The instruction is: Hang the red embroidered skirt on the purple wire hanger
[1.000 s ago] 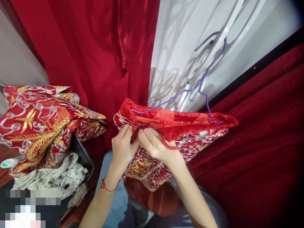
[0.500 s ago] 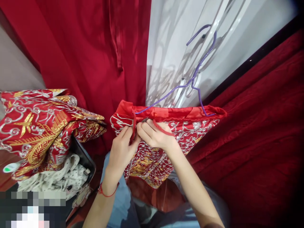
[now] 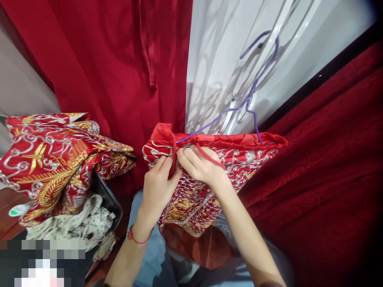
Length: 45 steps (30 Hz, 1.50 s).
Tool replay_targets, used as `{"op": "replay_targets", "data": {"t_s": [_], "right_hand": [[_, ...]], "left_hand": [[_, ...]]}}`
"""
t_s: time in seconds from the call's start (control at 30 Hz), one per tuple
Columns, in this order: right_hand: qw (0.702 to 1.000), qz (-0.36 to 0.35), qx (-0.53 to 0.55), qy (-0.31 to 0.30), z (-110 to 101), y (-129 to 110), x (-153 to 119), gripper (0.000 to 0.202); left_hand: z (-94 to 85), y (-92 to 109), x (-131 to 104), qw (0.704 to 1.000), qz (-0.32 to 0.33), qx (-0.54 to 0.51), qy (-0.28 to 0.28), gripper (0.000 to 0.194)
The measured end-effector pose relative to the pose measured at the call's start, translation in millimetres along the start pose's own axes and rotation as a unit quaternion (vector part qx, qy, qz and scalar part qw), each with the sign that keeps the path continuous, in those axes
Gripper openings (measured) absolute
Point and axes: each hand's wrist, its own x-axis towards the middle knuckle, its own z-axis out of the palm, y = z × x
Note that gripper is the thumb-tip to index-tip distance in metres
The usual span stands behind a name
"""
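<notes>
A red garment (image 3: 191, 203) with silver and gold embroidery hangs from a purple wire hanger (image 3: 254, 85), whose lower ends go inside its red waistband (image 3: 236, 141). Both my hands are at the waistband's left part, close together. My left hand (image 3: 158, 187), with a red string bracelet on the wrist, pinches the garment's edge beside a red cord. My right hand (image 3: 202, 165) has its fingers closed on the cloth just under the band, and another red cord (image 3: 211, 156) lies over its back. The fingertips are partly hidden.
Another embroidered red garment (image 3: 60, 159) lies at the left over a dark container (image 3: 109, 195) with white dotted cloth (image 3: 95, 219). Red curtains (image 3: 119, 59) hang behind and at the right (image 3: 329, 159). White openwork metal (image 3: 275, 28) stands behind the hanger.
The view has shifted slightly, so the hanger, garments and hands appear a little farther right. Both hands keep their hold at the waistband.
</notes>
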Motion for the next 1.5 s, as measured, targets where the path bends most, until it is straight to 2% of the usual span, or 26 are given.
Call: {"op": "replay_targets", "data": {"t_s": [0.1,0.17,0.23,0.27,0.33,0.37,0.4,0.43,0.47,0.5,0.57,0.63,0.67,0.73,0.8,0.9,1.0,1.1,1.2,1.27,1.37,1.43,1.5], "right_hand": [[0.998,0.027,0.037,-0.048,-2,-1,6,0.017],[0.986,0.101,0.078,-0.106,-12,-5,9,0.017],[0.957,0.165,0.161,-0.175,-31,-10,7,0.019],[0.937,0.171,0.225,-0.204,-43,-10,2,0.019],[0.896,0.123,0.364,-0.224,-68,-3,-18,0.015],[0.890,0.113,0.399,-0.192,-79,5,-33,0.013],[0.903,0.147,0.382,-0.129,-89,17,-51,0.011],[0.928,0.195,0.311,-0.068,-96,31,-71,0.011],[0.950,0.236,0.200,-0.033,-99,49,-93,0.017],[0.958,0.269,0.098,-0.013,-100,69,-114,0.026],[0.951,0.298,0.013,-0.079,-95,110,-154,0.042],[0.942,0.298,0.010,-0.153,-85,146,-185,0.037],[0.931,0.312,0.030,-0.185,-79,159,-195,0.035],[0.923,0.318,0.088,-0.196,-72,176,-206,0.029],[0.919,0.320,0.139,-0.184,-71,180,-205,0.022],[0.908,0.338,0.180,-0.172,-79,172,-191,0.013],[0.904,0.342,0.199,-0.163,-89,160,-172,0.019],[0.916,0.317,0.204,-0.139,-96,149,-149,0.027],[0.927,0.324,0.173,-0.070,-99,141,-129,0.029],[0.925,0.358,0.129,0.005,-97,140,-122,0.030],[0.889,0.445,0.059,0.086,-86,147,-126,0.025],[0.852,0.513,0.028,0.100,-76,154,-136,0.019],[0.832,0.546,0.017,0.094,-66,158,-146,0.017]], "left_hand": [[0.5,-2,2,1.000,-0.013,0.021,-0.009,0.011],[-1.3,-9,5,0.999,-0.029,0.029,-0.019,0.012],[-5.5,-18,9,0.999,-0.042,-0.003,-0.011,0.014],[-8.6,-24,13,0.998,-0.048,-0.032,0.010,0.015],[-16.2,-33,21,0.991,-0.057,-0.079,0.087,0.017],[-20.2,-37,27,0.986,-0.059,-0.087,0.131,0.019],[-23.9,-40,33,0.980,-0.056,-0.084,0.169,0.022],[-26.9,-43,40,0.978,-0.048,-0.074,0.191,0.024],[-29.1,-45,47,0.979,-0.035,-0.062,0.193,0.025],[-30.2,-47,53,0.983,-0.020,-0.055,0.173,0.025],[-28.9,-49,63,0.993,0.001,-0.061,0.105,0.025],[-24.2,-50,69,0.995,0.003,-0.084,0.051,0.028],[-21.3,-50,70,0.995,-0.002,-0.096,0.041,0.030],[-16.2,-53,72,0.993,-0.007,-0.107,0.051,0.033],[-13.1,-57,74,0.992,0.003,-0.106,0.071,0.035],[-10.8,-62,78,0.991,0.027,-0.087,0.098,0.037],[-4.9,-57,80,0.990,0.053,-0.043,0.120,0.036],[5.9,-44,81,0.989,0.080,-0.035,0.121,0.033],[14.9,-34,82,0.985,0.075,-0.091,0.125,0.035],[17.8,-33,83,0.979,0.037,-0.151,0.132,0.039],[19.3,-40,85,0.955,-0.028,-0.243,0.171,0.046],[19.6,-47,84,0.941,-0.046,-0.267,0.202,0.048],[19.5,-55,83,0.943,-0.050,-0.262,0.201,0.048]]}}
